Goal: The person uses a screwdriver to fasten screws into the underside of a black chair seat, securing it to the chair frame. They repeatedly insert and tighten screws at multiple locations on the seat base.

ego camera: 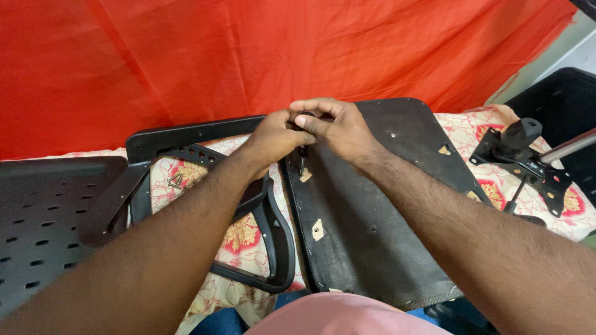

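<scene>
A black chair seat pan [372, 223] lies upside down on a floral cloth, its underside dotted with torn patches and holes. Beside it on the left lies a black chair armrest frame [273, 248]. My left hand [273, 138] and my right hand [338, 127] meet at the seat's far left edge. Both close around a small black tool handle [303, 152] that stands upright on the seat. The tool's tip is hidden by my fingers.
A black perforated chair back [43, 229] lies at the left. A black chair tilt mechanism [521, 158] with a silver gas cylinder [568, 147] rests at the right on the floral cloth [242, 236]. A red curtain [248, 56] hangs behind.
</scene>
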